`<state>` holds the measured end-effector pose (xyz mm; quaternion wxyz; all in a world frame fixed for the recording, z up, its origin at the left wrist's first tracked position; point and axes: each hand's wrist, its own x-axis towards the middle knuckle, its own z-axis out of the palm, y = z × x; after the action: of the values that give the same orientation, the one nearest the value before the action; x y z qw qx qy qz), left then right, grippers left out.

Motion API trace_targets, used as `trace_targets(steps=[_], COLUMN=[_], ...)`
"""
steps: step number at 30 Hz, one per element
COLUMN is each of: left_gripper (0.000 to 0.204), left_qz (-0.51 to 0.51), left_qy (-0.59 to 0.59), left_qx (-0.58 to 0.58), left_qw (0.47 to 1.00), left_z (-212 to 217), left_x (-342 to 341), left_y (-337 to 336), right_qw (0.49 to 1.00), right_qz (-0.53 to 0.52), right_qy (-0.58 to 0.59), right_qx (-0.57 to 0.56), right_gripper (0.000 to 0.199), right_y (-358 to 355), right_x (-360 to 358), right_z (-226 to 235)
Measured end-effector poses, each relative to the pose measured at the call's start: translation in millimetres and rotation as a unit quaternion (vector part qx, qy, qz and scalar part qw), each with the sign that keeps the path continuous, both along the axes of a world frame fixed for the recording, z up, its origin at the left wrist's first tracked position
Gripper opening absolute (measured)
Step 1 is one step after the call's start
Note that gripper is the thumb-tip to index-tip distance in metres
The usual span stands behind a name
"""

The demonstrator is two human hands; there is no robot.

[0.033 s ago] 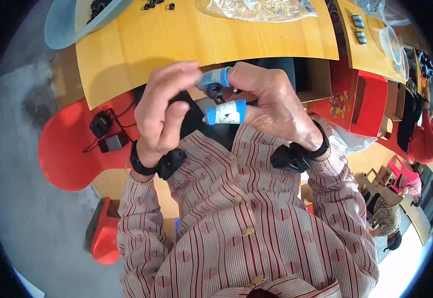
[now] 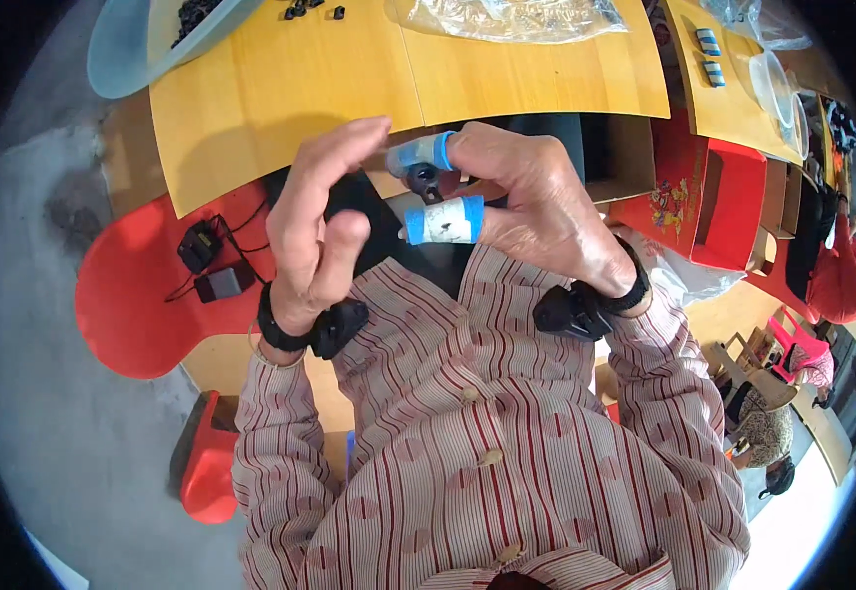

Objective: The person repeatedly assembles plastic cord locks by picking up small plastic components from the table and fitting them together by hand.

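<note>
The right hand (image 2: 536, 211), its taped fingers (image 2: 445, 220) narrow, pinches a small dark plastic part (image 2: 424, 181); the left hand (image 2: 315, 221), fingers loosely open, should steady it squarely.

both hands (image 2: 325, 221) (image 2: 526, 202) meet before the table (image 2: 281, 98), a small part (image 2: 423, 180) between them. a bowl (image 2: 128, 54) sits on the table's far left, a plastic bag (image 2: 512, 18) far right.

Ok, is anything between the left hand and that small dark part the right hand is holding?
Nothing visible. The right hand pinches the small dark part between its taped fingertips, and the left hand is open just beside it, with only a small gap of air between. The yellow table lies beyond both hands.
</note>
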<state>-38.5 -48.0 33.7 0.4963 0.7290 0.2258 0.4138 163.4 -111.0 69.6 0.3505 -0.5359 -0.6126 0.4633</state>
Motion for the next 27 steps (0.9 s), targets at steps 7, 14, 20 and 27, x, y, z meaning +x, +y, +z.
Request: trace_targets(steps=[7,14,20,27], left_gripper=[0.088,0.057,0.046,0.045], left_qz=[0.049,0.099,0.108,0.115], left_qy=[0.017,-0.014,0.008,-0.001], left_qx=[-0.047,0.004,0.023,0.053], left_qw=[0.998,0.995,0.994,0.992], left_z=[-1.1,-4.5,3.7,1.4], left_x=[26.8,37.3,37.6,39.4], left_y=[-17.9,-26.7,-24.9,-26.3], right_qw=[0.995,0.991,0.988,0.983], right_qz=[-0.01,-0.011,-0.009,0.004], right_qy=[-0.022,-0.049,-0.038,-0.044], right_qx=[0.102,0.124,0.146,0.18], right_gripper=[0.032,0.031,0.032,0.03], right_y=[4.7,-1.8,-1.1,-1.9], right_x=[-9.3,-12.0,-10.9,-9.2], right_z=[-3.3,-5.2,-10.4,-11.9])
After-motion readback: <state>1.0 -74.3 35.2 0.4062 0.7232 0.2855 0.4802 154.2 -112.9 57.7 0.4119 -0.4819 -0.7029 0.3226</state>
